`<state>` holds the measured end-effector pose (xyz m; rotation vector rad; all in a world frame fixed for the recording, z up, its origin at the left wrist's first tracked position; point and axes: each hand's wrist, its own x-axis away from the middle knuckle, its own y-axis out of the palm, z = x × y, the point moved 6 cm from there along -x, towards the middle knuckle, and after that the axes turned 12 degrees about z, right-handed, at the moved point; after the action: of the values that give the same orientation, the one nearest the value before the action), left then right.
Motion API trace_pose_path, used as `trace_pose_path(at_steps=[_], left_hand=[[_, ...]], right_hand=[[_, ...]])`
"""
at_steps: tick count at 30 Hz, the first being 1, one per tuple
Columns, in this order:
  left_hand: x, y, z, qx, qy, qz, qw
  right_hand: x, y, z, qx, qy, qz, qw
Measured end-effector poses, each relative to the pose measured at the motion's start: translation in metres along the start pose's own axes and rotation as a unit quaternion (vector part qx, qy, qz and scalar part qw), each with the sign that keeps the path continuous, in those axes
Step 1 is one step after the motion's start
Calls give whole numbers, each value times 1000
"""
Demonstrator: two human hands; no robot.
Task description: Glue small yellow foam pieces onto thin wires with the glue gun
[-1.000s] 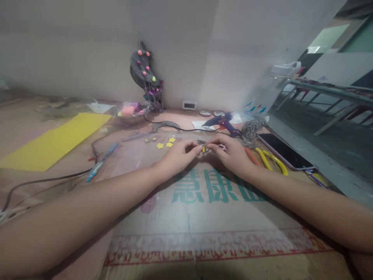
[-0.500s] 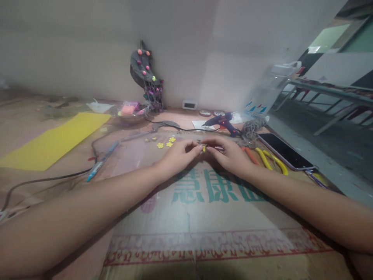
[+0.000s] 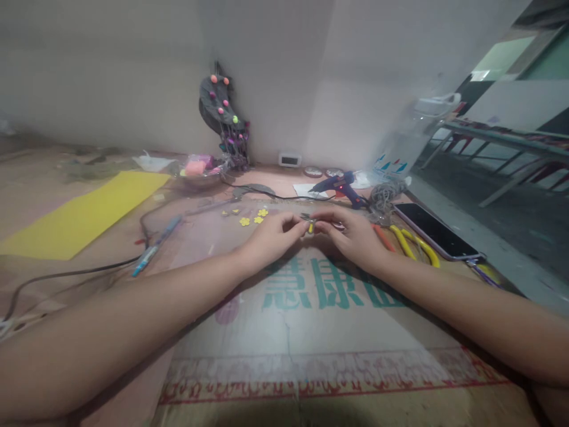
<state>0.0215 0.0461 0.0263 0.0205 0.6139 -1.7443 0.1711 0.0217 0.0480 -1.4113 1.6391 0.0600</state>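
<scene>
With 12 o'clock running toward the wall, a small yellow piece [image 3: 311, 227] is sitting at the centre of the dial, up between the fingertips, over the far part of a printed sheet [image 3: 284, 338]. Its long axis is running roughly from 12 to 6, the upper end leaning faintly toward 1 and the lower end pointing back at the person.

The left hand [image 3: 278, 237] is coming in from 8 o'clock and pinching the piece between thumb and forefinger. The right hand [image 3: 351, 234], reaching in from 4, is gripping what is looking like small scissors [image 3: 339, 225]; their dark blades are aiming toward 9, close by the piece. Whether the blades are touching it, I cannot tell.

Yellow flower cutouts [image 3: 258, 220] are lying at 9 to 10 o'clock, just beyond the left hand. A blue glue gun [image 3: 341, 187] is resting at 1, its nozzle pointing toward 9. Beyond the right hand, at 3 to 4, yellow handles [image 3: 402, 242] are lying near a phone [image 3: 438, 231].
</scene>
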Motion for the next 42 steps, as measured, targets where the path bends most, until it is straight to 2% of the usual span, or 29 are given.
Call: trace_pose_path(at_steps=[6,12,18,24,29,31,35,38,42], left_hand=[[1,2,-2,-7,0,-14,1000],[1,1,0,-4,9,-4,1000],[0,1,-1,-2,21,-3,1000],[0,2,-2,-8,16,-12,1000],[0,2,-1,-10,9,-5,1000],[0,1,-2,-9,10,2,1000],[-1,1,-3,-6,12,10,1000],[-1,1,-4,1,7,11,1000],[0,0,-3,-2,-2,10,1000]], right_hand=[[-2,0,-2,30,5,-18,999],[-3,0,-1,28,27,-12,999],[-3,5,4,26,46,-41,998],[-3,2,4,38,46,-28,998],[-1,5,4,9,41,-48,998],[-3,2,5,-5,44,-33,998],[-17,-19,11,-34,54,49,997],[-31,-35,21,10,60,81,995],[-37,-31,38,143,77,-23,986]])
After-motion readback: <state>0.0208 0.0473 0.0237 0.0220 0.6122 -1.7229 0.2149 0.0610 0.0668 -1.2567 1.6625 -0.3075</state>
